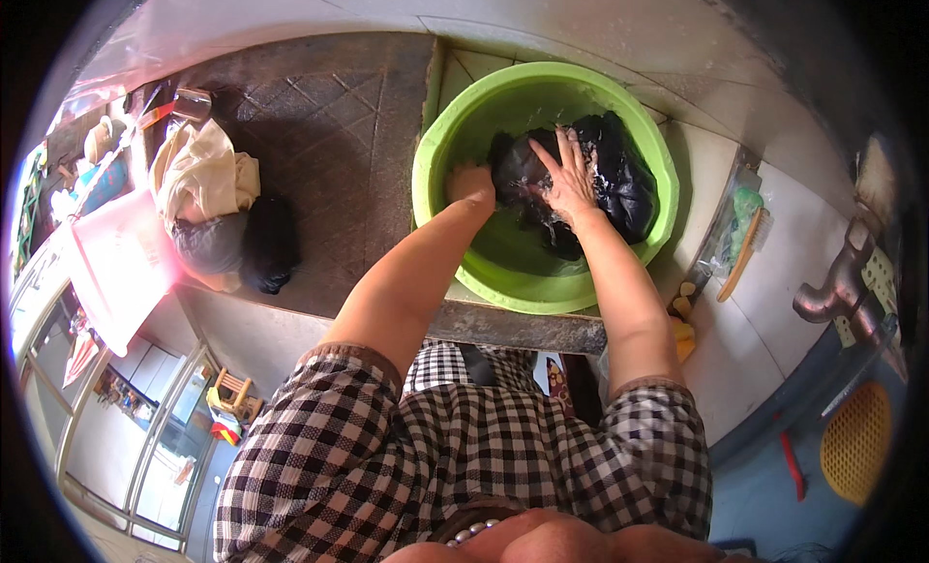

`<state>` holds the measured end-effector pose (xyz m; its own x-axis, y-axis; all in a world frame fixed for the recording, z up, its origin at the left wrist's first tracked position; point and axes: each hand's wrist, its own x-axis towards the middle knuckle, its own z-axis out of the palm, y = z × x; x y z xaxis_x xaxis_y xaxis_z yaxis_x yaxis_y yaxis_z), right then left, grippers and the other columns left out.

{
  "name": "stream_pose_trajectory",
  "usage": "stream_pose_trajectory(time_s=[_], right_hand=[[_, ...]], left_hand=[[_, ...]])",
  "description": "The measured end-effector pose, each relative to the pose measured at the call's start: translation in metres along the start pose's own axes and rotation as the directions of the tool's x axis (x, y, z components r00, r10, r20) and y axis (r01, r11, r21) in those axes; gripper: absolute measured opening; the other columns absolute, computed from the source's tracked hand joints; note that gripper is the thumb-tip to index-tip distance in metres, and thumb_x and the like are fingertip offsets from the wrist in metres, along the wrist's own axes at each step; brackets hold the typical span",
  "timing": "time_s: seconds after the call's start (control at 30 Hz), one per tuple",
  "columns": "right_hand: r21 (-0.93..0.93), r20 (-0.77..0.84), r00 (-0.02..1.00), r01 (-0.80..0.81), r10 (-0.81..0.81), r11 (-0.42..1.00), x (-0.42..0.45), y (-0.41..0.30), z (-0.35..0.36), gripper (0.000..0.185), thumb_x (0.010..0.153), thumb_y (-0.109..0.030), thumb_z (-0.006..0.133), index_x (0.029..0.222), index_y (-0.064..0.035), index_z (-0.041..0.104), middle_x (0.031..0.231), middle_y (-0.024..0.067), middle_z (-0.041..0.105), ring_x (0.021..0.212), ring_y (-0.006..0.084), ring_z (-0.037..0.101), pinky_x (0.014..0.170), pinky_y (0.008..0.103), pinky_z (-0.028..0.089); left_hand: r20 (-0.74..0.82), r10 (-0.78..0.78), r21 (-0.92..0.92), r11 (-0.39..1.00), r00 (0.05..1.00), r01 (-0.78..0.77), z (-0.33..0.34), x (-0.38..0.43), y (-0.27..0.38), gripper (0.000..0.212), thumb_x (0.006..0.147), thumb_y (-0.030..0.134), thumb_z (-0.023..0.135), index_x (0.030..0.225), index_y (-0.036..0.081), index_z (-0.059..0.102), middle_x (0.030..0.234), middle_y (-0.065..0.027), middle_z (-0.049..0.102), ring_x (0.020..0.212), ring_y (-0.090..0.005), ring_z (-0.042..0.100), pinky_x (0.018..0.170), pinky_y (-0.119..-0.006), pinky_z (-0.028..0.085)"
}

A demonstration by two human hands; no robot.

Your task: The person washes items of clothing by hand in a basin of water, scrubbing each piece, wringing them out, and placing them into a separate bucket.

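A green plastic basin (553, 296) holds water and a soaked black garment (624, 178), part of which bulges above the surface. My right hand (570, 174) rests on the cloth, fingers spread and palm down, gripping nothing that shows. At the basin's left inner side, my left hand (470, 185) dips into the water beside the garment. Its fingers are under water or behind the wrist, so whether they hold cloth is hidden.
Left of the basin is a dark grooved slab (326, 171) bearing cream cloth (199, 163) and dark cloth (268, 243). On the right are a wooden-handled brush (744, 258), a metal tap (835, 287) and a yellow perforated basket (856, 443). A pink cloth (120, 265) hangs far left.
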<state>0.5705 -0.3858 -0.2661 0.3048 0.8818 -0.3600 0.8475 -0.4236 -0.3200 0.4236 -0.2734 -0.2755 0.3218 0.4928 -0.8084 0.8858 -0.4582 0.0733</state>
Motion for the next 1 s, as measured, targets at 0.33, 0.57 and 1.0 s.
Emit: stream_pose_trajectory(time_s=[0.33, 0.57, 1.0], right_hand=[[0.617, -0.088, 0.951, 0.285, -0.295, 0.733, -0.003, -0.01, -0.043, 0.075, 0.064, 0.008, 0.058, 0.136, -0.0069, 0.042, 0.145, 0.0133, 0.039, 0.141, 0.0304, 0.024, 0.117, 0.0415, 0.018], [0.989, -0.056, 0.993, 0.07, 0.108, -0.131, -0.054, -0.06, -0.116, 0.06, 0.088, -0.013, 0.065, 0.141, -0.0057, 0.036, 0.13, 0.0062, 0.048, 0.115, 0.0161, 0.046, 0.098, 0.0335, 0.038], [0.71, -0.474, 0.875, 0.314, 0.098, 0.63, -0.132, -0.153, -0.266, 0.059, 0.07, 0.004, 0.062, 0.124, -0.0044, 0.041, 0.114, 0.0148, 0.055, 0.107, 0.0259, 0.056, 0.093, 0.0358, 0.045]], left_hand=[[-0.419, 0.305, -0.602, 0.612, 0.855, -0.513, -0.099, -0.099, 0.008, 0.024, 0.091, 0.019, 0.059, 0.099, -0.003, 0.059, 0.088, -0.0158, 0.061, 0.077, -0.026, 0.06, 0.07, -0.038, 0.048], [-0.565, 0.508, -0.749, 0.015, 0.65, -0.663, -0.225, -0.274, 0.025, 0.019, 0.094, 0.018, 0.059, 0.1, 0.0, 0.06, 0.091, -0.0033, 0.061, 0.079, -0.0115, 0.054, 0.073, -0.028, 0.046], [0.359, 0.765, -0.547, -0.293, 0.535, 0.785, -0.127, -0.185, -0.01, 0.104, 0.086, 0.071, 0.041, 0.144, -0.011, 0.017, 0.147, -0.0353, 0.02, 0.137, -0.0446, 0.025, 0.112, -0.058, 0.016]])
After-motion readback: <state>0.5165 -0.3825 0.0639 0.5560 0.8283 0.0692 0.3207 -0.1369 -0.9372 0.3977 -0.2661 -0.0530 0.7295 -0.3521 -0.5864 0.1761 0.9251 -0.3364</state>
